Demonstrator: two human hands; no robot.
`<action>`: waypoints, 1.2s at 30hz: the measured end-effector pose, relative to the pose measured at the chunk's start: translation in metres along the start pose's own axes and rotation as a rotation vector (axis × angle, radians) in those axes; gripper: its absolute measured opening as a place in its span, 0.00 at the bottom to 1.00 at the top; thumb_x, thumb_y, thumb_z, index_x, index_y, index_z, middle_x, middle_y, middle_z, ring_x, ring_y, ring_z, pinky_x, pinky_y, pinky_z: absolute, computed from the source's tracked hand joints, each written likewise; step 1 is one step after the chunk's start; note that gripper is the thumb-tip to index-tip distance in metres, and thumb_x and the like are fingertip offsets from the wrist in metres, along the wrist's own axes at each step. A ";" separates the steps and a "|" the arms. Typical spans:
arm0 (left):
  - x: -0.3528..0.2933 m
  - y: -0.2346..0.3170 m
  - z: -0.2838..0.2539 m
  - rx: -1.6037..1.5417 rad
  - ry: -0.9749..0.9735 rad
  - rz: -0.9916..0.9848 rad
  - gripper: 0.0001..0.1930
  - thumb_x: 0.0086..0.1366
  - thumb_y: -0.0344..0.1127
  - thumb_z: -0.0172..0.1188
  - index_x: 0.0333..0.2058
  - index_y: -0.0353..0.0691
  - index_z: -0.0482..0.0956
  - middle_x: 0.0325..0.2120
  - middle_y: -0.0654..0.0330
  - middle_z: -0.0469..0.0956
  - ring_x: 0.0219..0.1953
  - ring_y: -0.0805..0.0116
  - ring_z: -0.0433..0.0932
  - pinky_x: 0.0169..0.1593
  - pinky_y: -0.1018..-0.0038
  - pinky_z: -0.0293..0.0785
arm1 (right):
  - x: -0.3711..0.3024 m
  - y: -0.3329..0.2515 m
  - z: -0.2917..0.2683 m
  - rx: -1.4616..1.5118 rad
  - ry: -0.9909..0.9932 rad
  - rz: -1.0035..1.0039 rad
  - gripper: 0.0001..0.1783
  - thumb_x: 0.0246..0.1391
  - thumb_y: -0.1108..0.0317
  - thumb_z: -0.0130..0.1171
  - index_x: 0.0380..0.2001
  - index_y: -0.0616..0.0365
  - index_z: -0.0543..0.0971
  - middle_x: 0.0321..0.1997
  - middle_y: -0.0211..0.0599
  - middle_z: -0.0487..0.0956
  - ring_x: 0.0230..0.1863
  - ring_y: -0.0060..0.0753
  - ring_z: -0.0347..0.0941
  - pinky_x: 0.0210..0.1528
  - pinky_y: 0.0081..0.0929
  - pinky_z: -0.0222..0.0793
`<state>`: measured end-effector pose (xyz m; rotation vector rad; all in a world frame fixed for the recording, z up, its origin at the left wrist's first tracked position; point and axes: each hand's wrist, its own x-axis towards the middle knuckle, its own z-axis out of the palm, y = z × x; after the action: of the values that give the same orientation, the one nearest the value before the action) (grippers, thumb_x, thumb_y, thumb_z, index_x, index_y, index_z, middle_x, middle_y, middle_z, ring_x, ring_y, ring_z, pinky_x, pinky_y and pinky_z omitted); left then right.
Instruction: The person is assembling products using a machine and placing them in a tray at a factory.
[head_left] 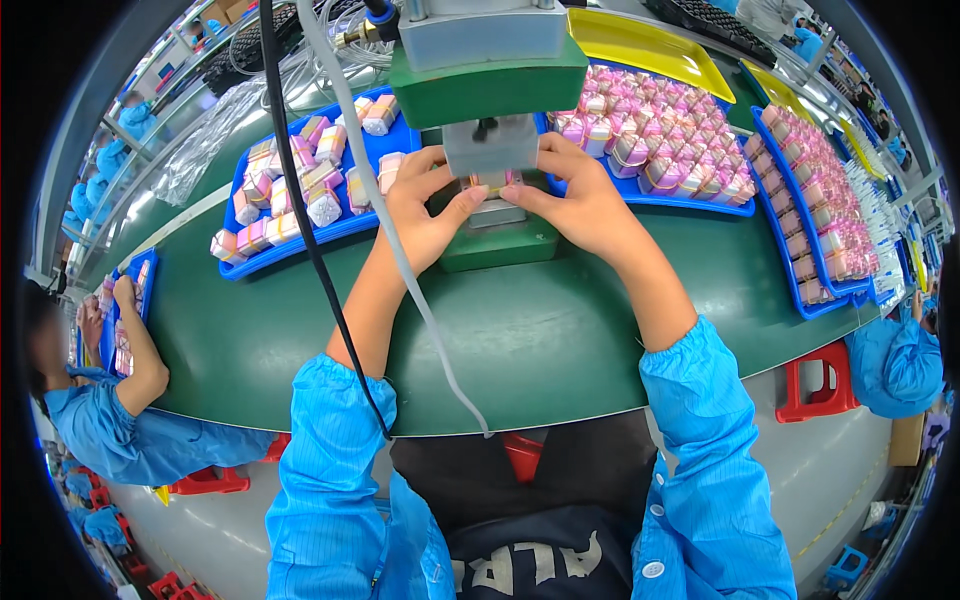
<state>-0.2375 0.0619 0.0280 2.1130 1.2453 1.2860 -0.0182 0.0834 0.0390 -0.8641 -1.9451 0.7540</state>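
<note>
A bench press with a green upper block (pixel 490 85) and a green base (pixel 500 248) stands in front of me. My left hand (pixel 425 205) and my right hand (pixel 590 205) reach in from both sides, thumbs nearly meeting at the front. Between them they hold a small pink-and-yellow wrapped block (pixel 492 182) on the metal seat (pixel 497 212), under the press's grey head (pixel 490 145). The head and my fingers cover most of that block. Fingers of both hands curl behind the head.
Blue trays flank the press: the left one (pixel 345 228) holds loose wrapped blocks (pixel 322 207), the right one (pixel 700 204) tight rows. More filled trays (pixel 830 285) stand farther right. A black cable (pixel 300 190) and grey hose (pixel 375 190) hang before my left arm. A co-worker (pixel 110 400) sits at left.
</note>
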 end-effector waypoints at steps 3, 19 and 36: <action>-0.001 -0.001 0.000 0.005 0.006 0.017 0.17 0.58 0.40 0.67 0.45 0.39 0.84 0.50 0.53 0.75 0.55 0.55 0.70 0.60 0.62 0.65 | -0.001 0.005 0.000 -0.053 -0.003 -0.060 0.20 0.51 0.63 0.68 0.44 0.66 0.81 0.48 0.41 0.74 0.54 0.41 0.69 0.56 0.34 0.65; 0.000 0.000 0.000 -0.006 -0.001 0.019 0.16 0.59 0.38 0.67 0.42 0.35 0.84 0.49 0.56 0.75 0.54 0.59 0.70 0.60 0.64 0.61 | -0.001 0.006 -0.003 -0.033 -0.031 -0.067 0.15 0.52 0.65 0.66 0.40 0.64 0.82 0.48 0.39 0.72 0.53 0.41 0.68 0.55 0.32 0.65; 0.000 0.002 0.000 -0.045 0.026 -0.026 0.17 0.59 0.41 0.67 0.43 0.35 0.84 0.49 0.53 0.76 0.54 0.57 0.70 0.60 0.64 0.63 | -0.001 0.002 -0.003 -0.014 -0.030 -0.037 0.18 0.54 0.66 0.65 0.46 0.64 0.81 0.47 0.37 0.73 0.51 0.37 0.69 0.54 0.30 0.65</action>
<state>-0.2365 0.0603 0.0295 2.0486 1.2383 1.3223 -0.0144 0.0839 0.0384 -0.8270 -1.9901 0.7359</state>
